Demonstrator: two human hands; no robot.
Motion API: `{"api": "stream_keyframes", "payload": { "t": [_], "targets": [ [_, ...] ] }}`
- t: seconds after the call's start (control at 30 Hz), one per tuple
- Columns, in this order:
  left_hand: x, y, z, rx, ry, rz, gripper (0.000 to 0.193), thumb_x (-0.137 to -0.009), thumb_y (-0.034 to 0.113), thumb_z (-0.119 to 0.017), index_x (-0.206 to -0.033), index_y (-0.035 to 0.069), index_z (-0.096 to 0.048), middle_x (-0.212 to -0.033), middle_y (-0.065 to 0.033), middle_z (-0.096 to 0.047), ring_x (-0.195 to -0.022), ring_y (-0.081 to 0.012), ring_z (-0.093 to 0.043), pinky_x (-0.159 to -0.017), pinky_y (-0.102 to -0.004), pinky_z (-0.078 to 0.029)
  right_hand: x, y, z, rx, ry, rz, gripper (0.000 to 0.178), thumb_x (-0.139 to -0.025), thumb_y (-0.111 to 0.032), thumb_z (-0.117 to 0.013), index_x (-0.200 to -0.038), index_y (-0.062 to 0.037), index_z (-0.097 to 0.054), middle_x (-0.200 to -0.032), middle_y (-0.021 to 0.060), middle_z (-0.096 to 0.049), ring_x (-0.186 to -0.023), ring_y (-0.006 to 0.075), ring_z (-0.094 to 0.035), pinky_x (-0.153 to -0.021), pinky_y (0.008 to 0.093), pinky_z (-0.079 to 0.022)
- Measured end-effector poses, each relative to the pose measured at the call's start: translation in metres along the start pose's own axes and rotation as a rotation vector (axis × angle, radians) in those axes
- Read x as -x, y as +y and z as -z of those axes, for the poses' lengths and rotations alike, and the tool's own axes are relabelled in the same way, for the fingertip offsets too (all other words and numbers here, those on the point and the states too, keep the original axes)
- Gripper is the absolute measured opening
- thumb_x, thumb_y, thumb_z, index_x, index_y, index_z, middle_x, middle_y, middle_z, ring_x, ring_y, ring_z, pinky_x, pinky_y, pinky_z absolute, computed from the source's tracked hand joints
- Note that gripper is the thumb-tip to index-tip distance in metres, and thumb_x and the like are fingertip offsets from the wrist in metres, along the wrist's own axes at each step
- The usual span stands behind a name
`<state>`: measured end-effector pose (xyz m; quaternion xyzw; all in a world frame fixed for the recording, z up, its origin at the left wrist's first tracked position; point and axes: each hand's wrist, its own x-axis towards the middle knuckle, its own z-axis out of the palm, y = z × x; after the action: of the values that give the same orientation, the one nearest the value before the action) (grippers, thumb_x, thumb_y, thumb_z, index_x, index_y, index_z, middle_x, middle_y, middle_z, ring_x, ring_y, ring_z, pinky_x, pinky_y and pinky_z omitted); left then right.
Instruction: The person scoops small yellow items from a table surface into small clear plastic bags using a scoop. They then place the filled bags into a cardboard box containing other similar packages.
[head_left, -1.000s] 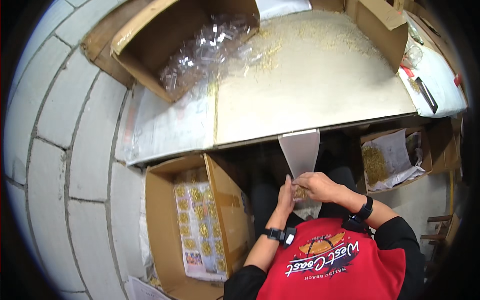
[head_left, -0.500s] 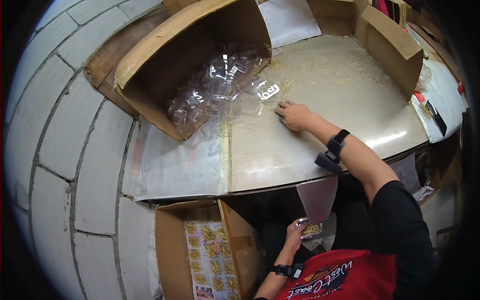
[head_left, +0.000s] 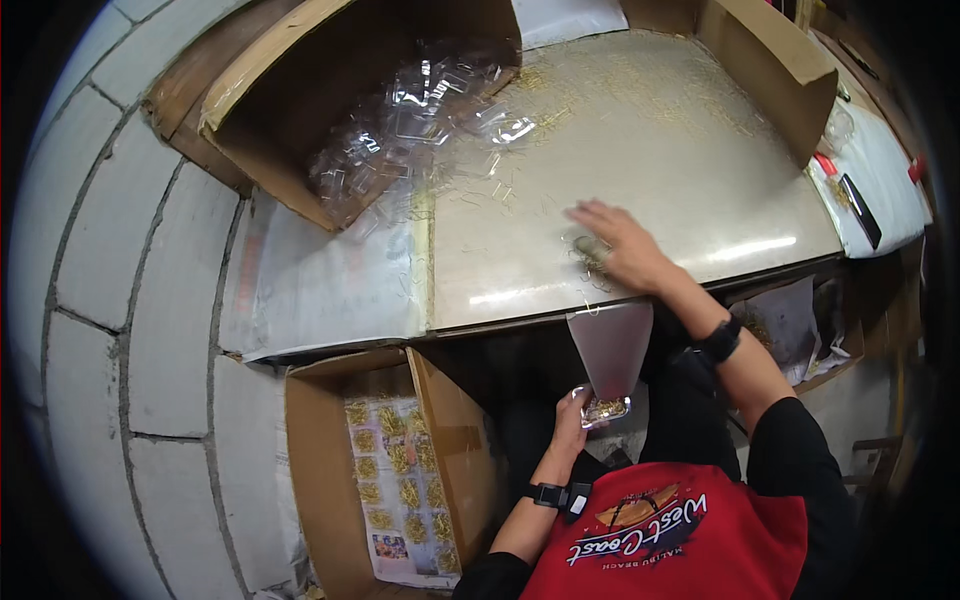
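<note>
1. Holding a clear case [head_left: 627, 406] of gold bits [head_left: 605, 409] snug in my left hand [head_left: 571, 418], at the chute's [head_left: 612, 350] bottom end.
2. My right hand's [head_left: 628, 252] kinda blurry, spread open by loose wires [head_left: 597, 281] near the tabletop [head_left: 520, 250] edge.

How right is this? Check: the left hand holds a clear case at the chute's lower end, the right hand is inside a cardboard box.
No: the head view shows the right hand over the tabletop, not inside a box. The left hand does hold the clear case.
</note>
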<state>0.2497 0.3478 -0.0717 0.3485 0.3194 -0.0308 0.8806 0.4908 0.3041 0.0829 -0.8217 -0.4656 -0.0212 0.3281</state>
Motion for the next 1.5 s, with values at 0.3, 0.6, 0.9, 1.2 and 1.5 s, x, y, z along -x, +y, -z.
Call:
{"api": "stream_keyframes", "payload": {
  "t": [0.3,0.6,0.9,1.2,1.5],
  "targets": [
    [-0.001,0.007,-0.025,-0.026,0.027,0.011,0.04,-0.098,0.035,-0.037,-0.117,0.004,-0.053,-0.102,-0.007,-0.064,-0.085,-0.0173,-0.066,-0.062,-0.031,-0.056,0.102,-0.07,-0.001,0.086,-0.043,0.2,0.039,-0.076,-0.007,-0.061,-0.114,-0.0007,-0.055,-0.125,0.0154,-0.053,-0.123,0.0324,-0.045,-0.101,0.0427,-0.039],
    [0.032,-0.013,-0.002,-0.01,-0.164,0.074,0.042,-0.096,0.039,-0.044,-0.111,0.002,-0.054,-0.093,-0.0101,-0.065,-0.073,-0.0176,-0.067,-0.051,-0.0276,-0.057,0.188,-0.041,0.03,-0.195,-0.233,-0.074,0.03,-0.075,-0.003,-0.061,-0.104,-0.0006,-0.061,-0.101,0.0142,-0.063,-0.094,0.0327,-0.06,-0.078,0.0393,-0.05],
    [0.082,0.031,-0.035,-0.047,-0.162,-0.128,0.031,-0.093,0.021,-0.05,-0.114,0.0,-0.054,-0.1,-0.012,-0.064,-0.081,-0.0188,-0.067,-0.056,-0.032,-0.06,0.194,-0.066,0.011,-0.283,-0.218,0.04,0.033,-0.084,-0.011,-0.058,-0.115,-0.001,-0.057,-0.117,0.0158,-0.058,-0.114,0.0327,-0.052,-0.094,0.0415,-0.043],
    [0.088,0.042,-0.048,-0.059,-0.088,-0.318,0.03,-0.097,0.024,-0.044,-0.113,0.0,-0.053,-0.099,-0.0111,-0.063,-0.081,-0.0189,-0.067,-0.058,-0.0326,-0.06,0.194,-0.083,0.012,0.033,-0.22,0.285,0.056,-0.089,-0.034,-0.054,-0.134,-0.0037,-0.042,-0.138,0.0143,-0.043,-0.134,0.0277,-0.034,-0.109,0.0511,-0.022],
    [0.098,0.052,-0.053,0.025,-0.173,-0.324,0.032,-0.096,0.024,-0.046,-0.119,0.001,-0.048,-0.108,-0.0128,-0.061,-0.093,-0.0216,-0.065,-0.067,-0.0345,-0.06,0.182,-0.062,0.026,-0.892,-0.115,-0.327,0.044,-0.089,-0.013,-0.059,-0.129,-0.0012,-0.046,-0.11,0.0109,-0.059,-0.098,0.0183,-0.059,-0.087,0.032,-0.047]
  ]
}}
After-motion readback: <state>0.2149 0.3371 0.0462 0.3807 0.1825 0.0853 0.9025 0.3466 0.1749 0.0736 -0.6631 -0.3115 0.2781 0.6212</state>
